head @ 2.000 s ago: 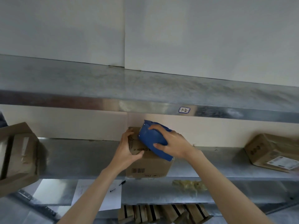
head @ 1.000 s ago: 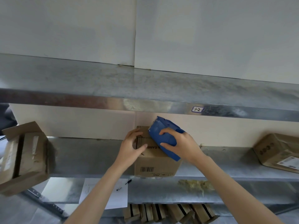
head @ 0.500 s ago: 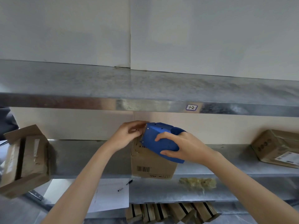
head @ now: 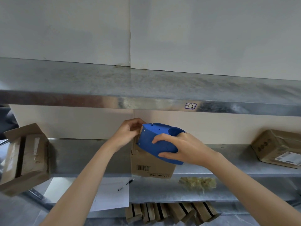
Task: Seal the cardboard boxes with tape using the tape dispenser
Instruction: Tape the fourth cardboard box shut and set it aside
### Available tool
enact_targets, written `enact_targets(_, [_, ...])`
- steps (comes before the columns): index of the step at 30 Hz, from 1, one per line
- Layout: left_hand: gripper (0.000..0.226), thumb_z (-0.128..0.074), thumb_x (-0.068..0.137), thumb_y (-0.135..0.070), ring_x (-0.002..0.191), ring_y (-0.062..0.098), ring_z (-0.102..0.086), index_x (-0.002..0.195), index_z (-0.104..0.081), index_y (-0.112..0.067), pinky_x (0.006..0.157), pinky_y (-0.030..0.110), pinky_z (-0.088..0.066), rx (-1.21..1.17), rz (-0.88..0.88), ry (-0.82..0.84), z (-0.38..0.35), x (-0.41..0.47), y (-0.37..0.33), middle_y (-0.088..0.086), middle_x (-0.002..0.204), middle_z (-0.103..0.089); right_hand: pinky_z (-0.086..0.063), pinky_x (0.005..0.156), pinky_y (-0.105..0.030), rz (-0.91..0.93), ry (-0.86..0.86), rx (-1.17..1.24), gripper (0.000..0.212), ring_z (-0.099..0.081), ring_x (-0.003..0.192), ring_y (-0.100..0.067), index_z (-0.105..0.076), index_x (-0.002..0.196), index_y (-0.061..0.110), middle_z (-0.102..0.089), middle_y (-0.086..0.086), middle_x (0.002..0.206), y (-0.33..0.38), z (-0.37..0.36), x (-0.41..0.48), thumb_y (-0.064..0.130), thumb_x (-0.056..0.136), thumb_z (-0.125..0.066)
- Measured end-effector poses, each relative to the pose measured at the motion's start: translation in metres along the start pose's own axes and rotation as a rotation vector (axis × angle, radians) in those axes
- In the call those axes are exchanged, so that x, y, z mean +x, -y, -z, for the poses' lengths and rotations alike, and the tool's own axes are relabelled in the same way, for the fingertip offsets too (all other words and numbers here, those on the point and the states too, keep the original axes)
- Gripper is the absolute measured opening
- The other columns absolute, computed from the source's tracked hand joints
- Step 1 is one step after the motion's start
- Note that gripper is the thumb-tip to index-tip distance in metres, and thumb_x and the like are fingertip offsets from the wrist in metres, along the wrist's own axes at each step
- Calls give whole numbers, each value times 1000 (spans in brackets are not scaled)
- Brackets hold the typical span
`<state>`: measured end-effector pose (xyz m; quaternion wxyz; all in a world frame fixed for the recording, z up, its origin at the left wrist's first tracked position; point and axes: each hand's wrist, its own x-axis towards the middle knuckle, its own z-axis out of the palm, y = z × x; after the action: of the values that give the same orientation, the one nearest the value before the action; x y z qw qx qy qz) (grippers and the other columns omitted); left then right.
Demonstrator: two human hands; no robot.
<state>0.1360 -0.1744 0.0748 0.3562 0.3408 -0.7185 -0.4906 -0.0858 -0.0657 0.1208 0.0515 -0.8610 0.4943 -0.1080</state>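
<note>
Head view. Since half a second ago, little changed: blue tape dispenser (head: 158,141) levelled slightly, toothed front edge still at the top left corner of the cardboard box (head: 150,163); left hand (head: 128,133) still up at that corner. Right hand (head: 182,150) wrapped over the dispenser's smooth moulded plastic shell, fingers clamped around it, thumb below. Left hand with fingers curled together, pinching at the box's upper edge just beside the serrated blade; what lies between the fingertips too small to tell. Box at centre frame, standing on the middle galvanised steel shelf (head: 91,157), plain brown corrugated board, a printed barcode low on its front face, small lettering beneath it unreadable. Upper shelf (head: 146,88) of the same dull, mottled metal across mid frame, a small white sticker (head: 190,106) on its front lip, handwritten "1-2". At left edge, an opened cardboard box (head: 24,159) tipped on its side, flaps loose. At right edge, a sealed carton (head: 276,147) lying tilted, white shipping label on it, text illegible. Lower centre left, a white paper sheet (head: 112,196) with a black pen (head: 126,184) on it; lower centre, a row of flattened cardboard pieces (head: 171,212) standing on edge.
</note>
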Motion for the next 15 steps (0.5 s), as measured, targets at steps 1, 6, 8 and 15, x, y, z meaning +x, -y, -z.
enact_targets(1, [18, -54, 93, 12, 88, 8, -67, 94, -66, -2, 80, 21, -52, 12, -3, -16, -1, 0, 1, 7, 95, -71, -27, 46, -23, -7, 2, 19, 33, -41, 51, -16, -47, 126, 45, -31, 2, 49, 1, 0, 0, 46, 95, -58])
enact_targets(6, [27, -49, 89, 18, 83, 13, -63, 87, -65, -4, 77, 28, -49, 58, 13, -136, -5, 2, 8, 7, 88, -68, -26, 47, -25, -55, -3, 153, 33, -32, 48, -21, -49, 120, 46, -28, -5, 50, -2, 6, 5, 42, 92, -66])
enact_targets(8, [32, -52, 89, 16, 81, 6, -61, 80, -64, -13, 77, 23, -48, 61, 21, -200, -6, 1, 6, 0, 83, -67, -27, 47, -24, -55, -4, 176, 33, -30, 47, -21, -51, 119, 45, -30, -8, 50, -5, 11, 7, 41, 91, -68])
enact_targets(15, [22, -62, 90, 4, 87, 8, -64, 81, -65, -15, 88, 19, -47, -80, 87, -391, 2, -7, 8, -3, 82, -71, -29, 48, -23, -25, 40, 193, 31, -32, 45, -21, -50, 116, 45, -44, -14, 52, -15, 21, 10, 39, 91, -67])
